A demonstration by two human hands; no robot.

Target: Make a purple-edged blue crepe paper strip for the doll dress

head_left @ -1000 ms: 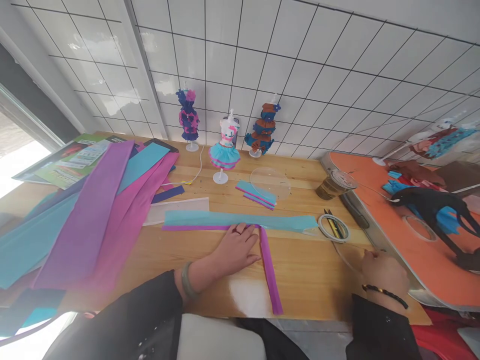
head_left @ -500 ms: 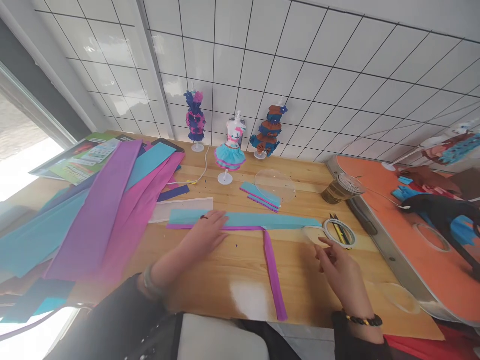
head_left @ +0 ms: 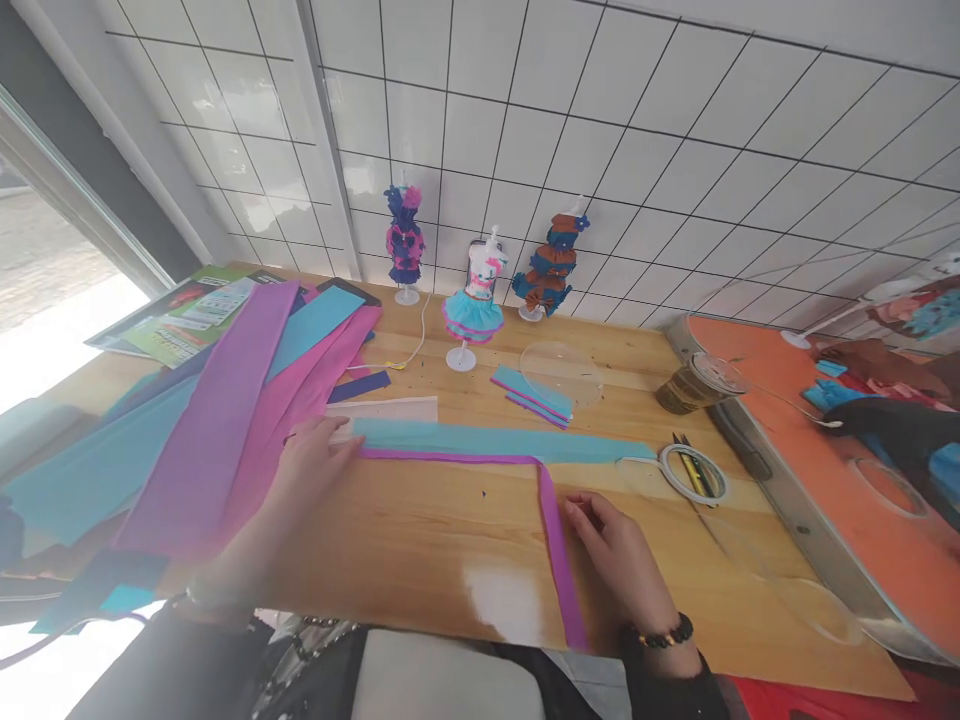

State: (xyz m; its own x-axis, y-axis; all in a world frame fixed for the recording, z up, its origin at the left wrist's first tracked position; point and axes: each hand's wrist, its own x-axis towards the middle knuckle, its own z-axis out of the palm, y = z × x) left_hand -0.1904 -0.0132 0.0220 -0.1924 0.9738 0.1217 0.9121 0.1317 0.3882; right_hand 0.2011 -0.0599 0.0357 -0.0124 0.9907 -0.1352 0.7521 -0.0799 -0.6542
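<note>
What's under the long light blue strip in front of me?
A purple strip shows along the light blue strip's near edge, and a pale strip shows beyond its far edge at left. Whether either runs underneath is covered, so I can't tell.

On the table point(head_left: 450, 560), the crosswise strip point(head_left: 495, 441) lies left of the tape roll point(head_left: 664, 472), before three mannequins point(head_left: 474, 316).

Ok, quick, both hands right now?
Left hand: at the blue strip's left end; can't tell if it's pinching.
Right hand: loosely open beside the purple strip, nothing visible in it.
</note>
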